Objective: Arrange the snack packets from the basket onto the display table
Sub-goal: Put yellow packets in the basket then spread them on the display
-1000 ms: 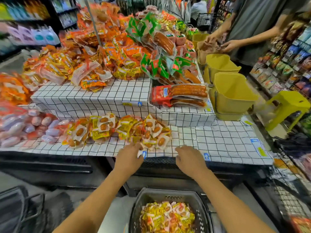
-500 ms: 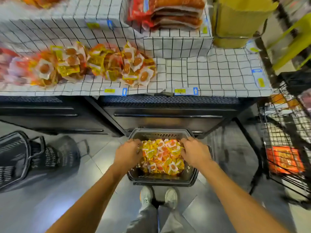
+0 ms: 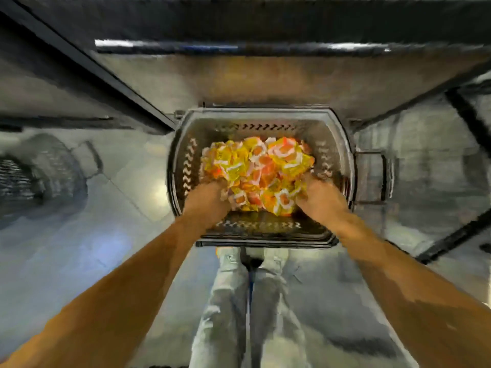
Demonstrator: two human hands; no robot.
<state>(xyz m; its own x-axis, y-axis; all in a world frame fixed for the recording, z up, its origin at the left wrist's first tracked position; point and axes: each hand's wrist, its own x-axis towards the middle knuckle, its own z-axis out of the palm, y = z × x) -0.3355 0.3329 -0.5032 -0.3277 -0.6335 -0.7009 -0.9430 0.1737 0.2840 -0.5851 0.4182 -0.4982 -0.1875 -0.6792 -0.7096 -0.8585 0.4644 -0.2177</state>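
The snack packets [image 3: 256, 172] are heaped in the basket [image 3: 265, 120]. The left hand [image 3: 206, 196] and right hand [image 3: 318, 195] are pressed into the heap's sides; with the fingers buried, their curl cannot be told. The packets are judged light, loose and slippery, best scooped from beneath.

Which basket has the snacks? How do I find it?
Find the person's shoes on the floor. Just ahead stands a dark basket, left hand and right hand inside. Only it holds yellow-orange snack packets; the other basket, far left, shows none.

Basket [image 3: 186, 160]: rigid perforated plastic, matt finish. Snack packets [image 3: 255, 171]: crinkled plastic film, glossy. Floor [image 3: 79, 235] is smooth, polished and reflective; trousers [image 3: 228, 301] are soft, faded denim cloth.
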